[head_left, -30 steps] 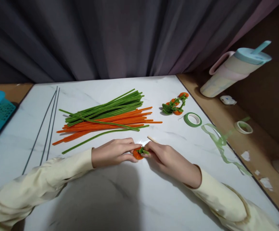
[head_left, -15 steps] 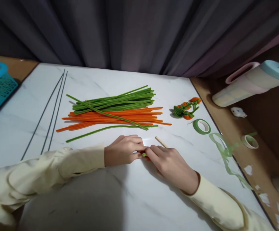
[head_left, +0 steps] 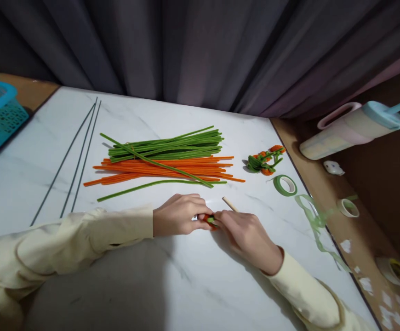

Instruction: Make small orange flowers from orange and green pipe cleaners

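My left hand [head_left: 182, 214] is closed, pinching a small orange and green pipe-cleaner piece [head_left: 209, 220] low over the white table. From the other side, the closed fingers of my right hand [head_left: 250, 234] press at this same piece, hiding part of it. A pale wooden stick [head_left: 229, 203] pokes out behind my right hand; whether that hand grips it is hidden. Beyond the hands lie a loose green pipe cleaner [head_left: 151, 185], a bundle of orange pipe cleaners [head_left: 172, 168] and a bundle of green ones [head_left: 175, 146].
Finished orange and green pieces [head_left: 265, 161] lie at right, near a green tape roll [head_left: 285, 185] and a loose tape strip [head_left: 315, 225]. Thin dark wires [head_left: 79, 161] and a blue basket [head_left: 3, 119] are left. A tumbler [head_left: 345, 135] stands beyond the table's right edge.
My right fingers have drawn back slightly to the right, so more of the orange and green piece shows between the hands. The camera view has shifted a little.
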Available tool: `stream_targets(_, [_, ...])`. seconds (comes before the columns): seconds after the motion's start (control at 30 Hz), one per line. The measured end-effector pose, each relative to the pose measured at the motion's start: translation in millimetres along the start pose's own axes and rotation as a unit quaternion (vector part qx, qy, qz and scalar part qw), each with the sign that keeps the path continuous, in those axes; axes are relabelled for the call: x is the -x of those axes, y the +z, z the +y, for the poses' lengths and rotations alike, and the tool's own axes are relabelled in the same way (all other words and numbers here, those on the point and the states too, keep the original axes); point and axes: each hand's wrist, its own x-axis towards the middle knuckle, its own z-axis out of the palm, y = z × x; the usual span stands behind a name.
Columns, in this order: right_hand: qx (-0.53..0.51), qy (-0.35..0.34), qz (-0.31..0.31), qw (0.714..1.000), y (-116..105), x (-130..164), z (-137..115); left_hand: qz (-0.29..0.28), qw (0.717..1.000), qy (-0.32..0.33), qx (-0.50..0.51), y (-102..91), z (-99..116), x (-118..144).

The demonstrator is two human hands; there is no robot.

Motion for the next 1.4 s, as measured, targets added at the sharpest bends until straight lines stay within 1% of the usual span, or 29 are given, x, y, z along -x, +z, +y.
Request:
stream_targets(0.07, [-0.11, 0.078, -0.016, 0.991, -10, 5, 5, 0.0, 1.0, 0.002, -0.003, -0.2, 0, 1])
stream_targets(0.13, [-0.16, 0.128, -0.029, 0.978, -16, 9, 7, -0.002, 1.0, 0.001, -0.007, -0.5, 0, 1])
stream_targets(0.17, [-0.166, 0.139, -0.041, 0.975, -18, 10, 7, -0.003, 1.0, 0.0, -0.007, -0.7, 1, 1])
stream_targets(0.23, [-0.166, 0.142, -0.079, 0.973, -18, 11, 6, -0.005, 1.0, -0.003, -0.007, -0.9, 1, 1])
stream_targets(0.3, [-0.175, 0.136, -0.102, 0.97, -16, 8, 7, -0.003, 1.0, -0.004, -0.009, -0.9, 1, 1])
stream_targets(0.43, [-0.209, 0.135, -0.104, 0.963, -14, 0, 15, -0.002, 1.0, 0.001, -0.017, -0.3, 1, 2])
stream_targets(0.53, [-0.241, 0.134, -0.126, 0.953, -16, -6, 20, -0.001, 1.0, 0.002, -0.025, 0.5, 1, 1])
stream_targets(0.6, [-0.249, 0.135, -0.136, 0.95, -19, -8, 20, 0.005, 0.999, 0.0, -0.032, 1.1, 2, 1])
stream_targets(0.67, [-0.216, 0.136, -0.123, 0.959, -21, -9, 15, 0.009, 0.999, -0.004, -0.043, 1.5, 3, 1])
stream_targets(0.73, [-0.145, 0.122, -0.098, 0.977, -21, -10, 5, 0.007, 0.999, -0.012, -0.052, 1.6, 4, 2])
stream_targets(0.83, [0.0, 0.063, -0.066, 0.996, -18, -10, -13, 0.008, 0.998, -0.012, -0.054, 1.9, 5, 3])
stream_targets(0.93, [0.142, 0.017, -0.034, 0.989, -12, -12, -24, 0.008, 0.997, 0.007, -0.071, 2.5, 4, 3])
stream_targets(1.0, [0.19, 0.004, -0.028, 0.981, -9, -12, -25, 0.008, 0.996, 0.011, -0.086, 2.8, 4, 2])
stream_targets(1.07, [0.202, 0.012, -0.03, 0.979, -9, -13, -24, 0.016, 0.996, 0.01, -0.089, 2.8, 4, 2])
stream_targets(1.13, [0.176, 0.032, -0.048, 0.983, -9, -12, -22, 0.019, 0.997, 0.009, -0.079, 2.5, 5, 2])
stream_targets(1.17, [0.146, 0.043, -0.063, 0.986, -10, -12, -21, 0.019, 0.997, 0.008, -0.073, 2.4, 5, 2])
stream_targets(1.27, [0.004, 0.097, -0.104, 0.99, -13, -13, -16, 0.023, 0.998, 0.011, -0.056, 2.3, 4, 2])
stream_targets(1.33, [-0.111, 0.147, -0.111, 0.977, -14, -15, -12, 0.026, 0.998, 0.016, -0.05, 2.6, 3, 2])
stream_targets(1.4, [-0.211, 0.181, -0.113, 0.954, -15, -16, -6, 0.029, 0.998, 0.018, -0.046, 3.0, 3, 2])
